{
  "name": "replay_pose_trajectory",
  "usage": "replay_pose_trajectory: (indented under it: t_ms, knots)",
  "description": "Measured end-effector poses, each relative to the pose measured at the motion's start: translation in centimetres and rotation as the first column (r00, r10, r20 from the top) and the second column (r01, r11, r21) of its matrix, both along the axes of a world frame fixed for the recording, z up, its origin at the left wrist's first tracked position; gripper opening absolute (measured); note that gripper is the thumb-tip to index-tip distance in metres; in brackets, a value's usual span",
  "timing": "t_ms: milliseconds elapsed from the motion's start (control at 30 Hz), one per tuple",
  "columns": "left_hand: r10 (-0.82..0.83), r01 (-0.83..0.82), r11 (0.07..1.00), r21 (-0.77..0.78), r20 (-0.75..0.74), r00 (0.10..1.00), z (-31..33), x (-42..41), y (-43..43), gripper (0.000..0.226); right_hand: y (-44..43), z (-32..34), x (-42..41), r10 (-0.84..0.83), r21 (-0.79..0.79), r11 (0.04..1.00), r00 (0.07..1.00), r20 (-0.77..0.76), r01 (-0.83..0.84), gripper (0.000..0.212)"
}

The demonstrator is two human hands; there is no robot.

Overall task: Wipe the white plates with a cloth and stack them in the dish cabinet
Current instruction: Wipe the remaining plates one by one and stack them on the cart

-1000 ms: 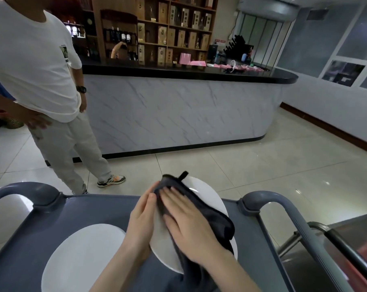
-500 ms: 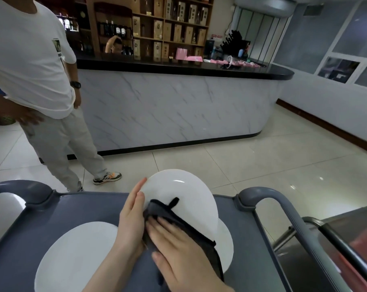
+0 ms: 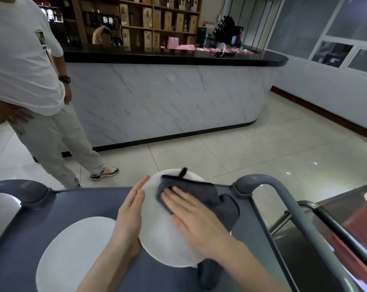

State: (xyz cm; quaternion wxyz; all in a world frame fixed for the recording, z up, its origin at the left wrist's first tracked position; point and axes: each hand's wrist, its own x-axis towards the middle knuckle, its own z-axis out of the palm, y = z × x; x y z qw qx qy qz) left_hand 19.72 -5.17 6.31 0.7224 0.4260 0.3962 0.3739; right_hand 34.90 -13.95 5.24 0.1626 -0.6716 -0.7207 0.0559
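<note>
Grey cart top point(image 3: 41, 218) | white plate point(image 3: 157, 239) tilted above it | left hand point(image 3: 130, 216) flat, bracing rim | right hand point(image 3: 195, 216) flat, cloth point(image 3: 199, 190) swept back up to top edge | still wiping, no stacking yet

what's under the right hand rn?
The dark cloth, pressed flat by the right hand onto the white plate; the left hand rests against its edge. The plate surface beneath cloth and palm is hidden.
</note>
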Motion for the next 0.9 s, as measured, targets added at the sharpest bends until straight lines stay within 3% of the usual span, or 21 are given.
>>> replay_pose_trajectory:
  t_ms: [167,333,500,600,800,900]
  knots:
    - [-0.004,0.005,1.0,-0.006,0.09,0.996,0.6,0.8,0.6,0.034,-2.4,-0.1,-3.3,0.16,0.015,0.987,0.984,-0.083,-0.159,0.052]
    - [0.047,-0.049,0.999,0.013,0.085,0.995,0.9,0.7,0.9,0.03,-4.7,-0.8,-2.5,0.03,0.109,0.994,1.0,0.007,-0.03,0.052]
    - [0.004,-0.006,1.0,0.016,0.104,0.995,1.2,1.2,0.0,0.034,-2.8,0.0,-3.6,0.08,0.058,0.995,0.997,-0.015,-0.079,0.052]
    - [-0.029,0.026,0.999,0.036,0.095,0.995,1.0,1.5,-0.8,0.034,0.1,1.0,-2.8,-0.031,0.063,0.997,0.999,-0.036,0.033,0.057]
    - [-0.053,0.053,0.997,0.058,-0.004,0.999,0.9,0.4,-0.5,0.034,2.5,1.9,2.1,-0.283,0.108,0.955,0.957,0.067,0.275,0.071]
    - [-0.144,0.149,0.982,0.118,-0.05,0.988,1.3,-0.2,-0.4,0.037,3.1,3.4,4.0,-0.277,0.038,0.96,0.961,-0.009,0.277,0.067]
